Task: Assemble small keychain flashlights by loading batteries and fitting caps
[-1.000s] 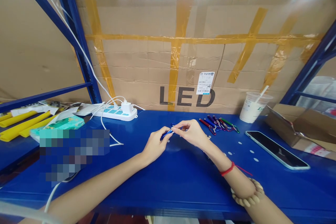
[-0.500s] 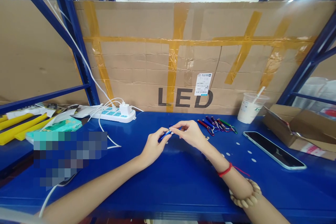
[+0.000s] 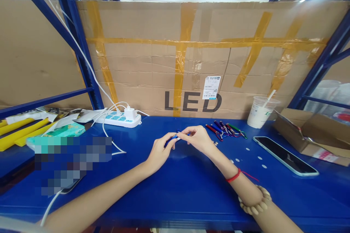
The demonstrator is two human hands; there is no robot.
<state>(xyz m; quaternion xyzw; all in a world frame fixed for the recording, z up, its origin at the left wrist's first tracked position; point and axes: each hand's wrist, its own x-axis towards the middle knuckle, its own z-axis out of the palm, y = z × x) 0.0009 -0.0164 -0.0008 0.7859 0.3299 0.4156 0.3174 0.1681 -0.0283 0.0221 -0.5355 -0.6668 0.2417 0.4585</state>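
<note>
So the slim, shiny blue metal-looking rod (image 3: 174, 137) is up between both hands, roughly mid-view, over the blue metal table (image 3: 164, 196). The left hand (image 3: 158, 154) has its grip closed around the lower-left part, thumb and fingers on either side. The right hand (image 3: 199, 140) comes in from the other side, thumb and index pinching at the upper-right end; the fingertips cover exactly what's there, so I can't tell the details.

Long axis runs on a slant, from lower left up to upper right, pretty much hand to hand. Neither hand is really nearer, since both are touching it.

Behind the right hand and off to its right there's a loose bunch of slim red, blue, purple and green rods with clips (image 3: 225, 129), plus a few tiny silvery bits (image 3: 216, 143) just beside that wrist.
</note>
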